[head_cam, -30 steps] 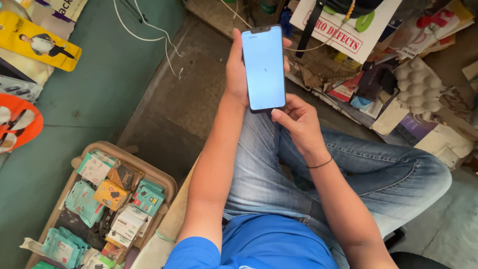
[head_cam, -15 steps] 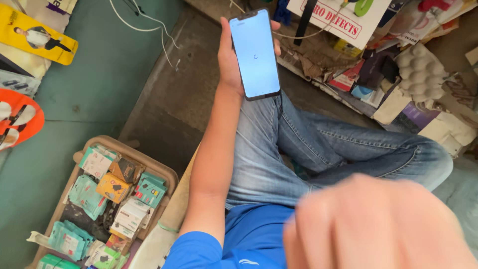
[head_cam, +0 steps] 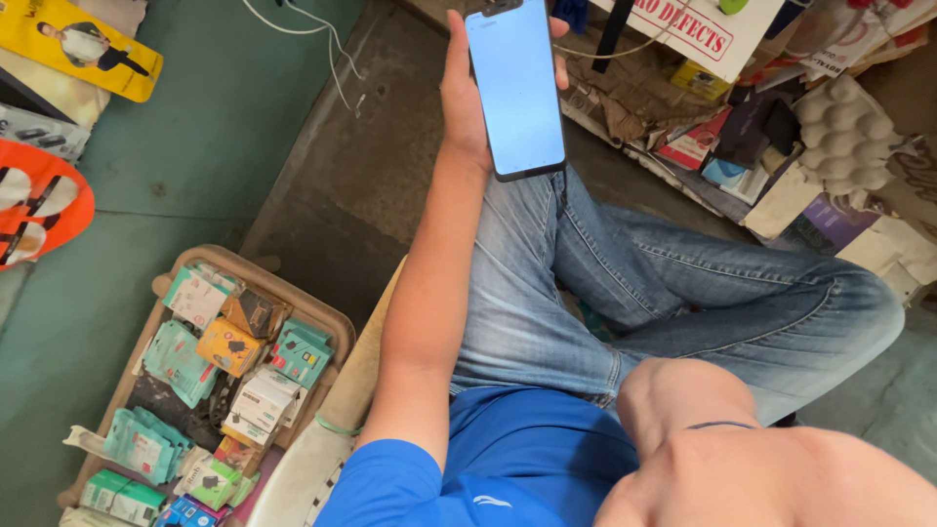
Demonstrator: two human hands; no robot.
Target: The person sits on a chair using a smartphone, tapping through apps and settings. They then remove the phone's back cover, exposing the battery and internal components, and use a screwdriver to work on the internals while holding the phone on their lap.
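The left hand [head_cam: 468, 93] is wrapped around a phone [head_cam: 515, 88], lit screen up, held out above the knees; the right hand [head_cam: 781, 478], raised near the camera, seems empty, its fingers out of view. The step appears to be checking the phone, which likely calls next for a free fingertip. A tray [head_cam: 322, 317] on the floor holds small boxed and bagged packets [head_cam: 234, 376].

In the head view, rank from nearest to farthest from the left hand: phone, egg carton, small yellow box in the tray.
1. Phone: held in the left hand, top centre.
2. Egg carton: off to the right.
3. Small yellow box: in the tray, lower left.
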